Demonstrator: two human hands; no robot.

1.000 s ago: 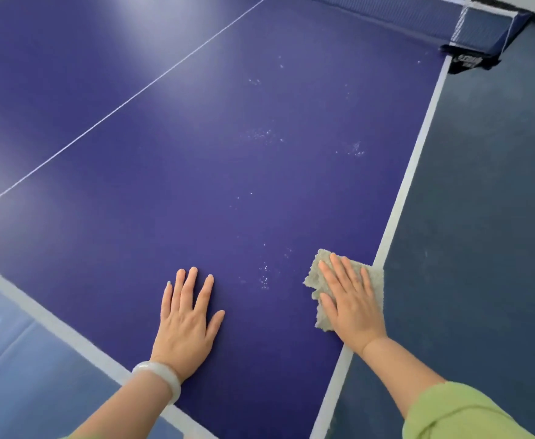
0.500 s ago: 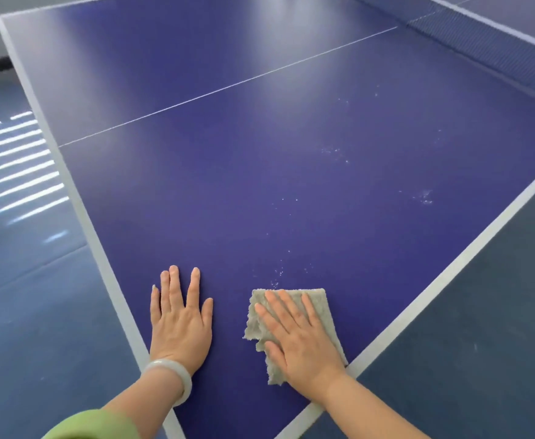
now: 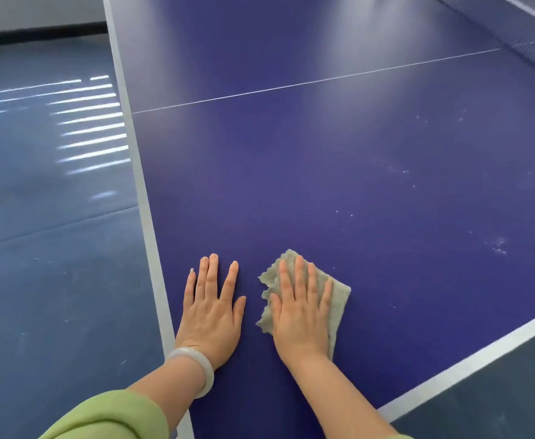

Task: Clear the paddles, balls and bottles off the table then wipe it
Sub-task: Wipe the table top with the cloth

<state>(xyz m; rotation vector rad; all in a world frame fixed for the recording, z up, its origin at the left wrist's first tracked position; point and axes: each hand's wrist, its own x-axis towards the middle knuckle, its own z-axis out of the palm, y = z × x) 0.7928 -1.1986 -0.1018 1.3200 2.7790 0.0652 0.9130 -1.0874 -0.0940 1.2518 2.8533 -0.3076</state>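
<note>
Left hand [image 3: 210, 312] lies flat on the blue table [image 3: 291, 185], fingers straight, holding nothing. At its three o'clock, right hand [image 3: 301, 318] presses the grey cloth [image 3: 339, 296] down, fingers spread flat, nothing gripped.

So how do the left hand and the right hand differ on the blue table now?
The left hand lies bare on the blue table-tennis table; the right hand presses a frayed grey-green cloth flat. Only the left hand has a pale white bangle at its wrist; the right hand has none. The left hand sits nearer the white stripe on the table's left edge, the right hand further in. Both are palm down, fingers straight.
</note>
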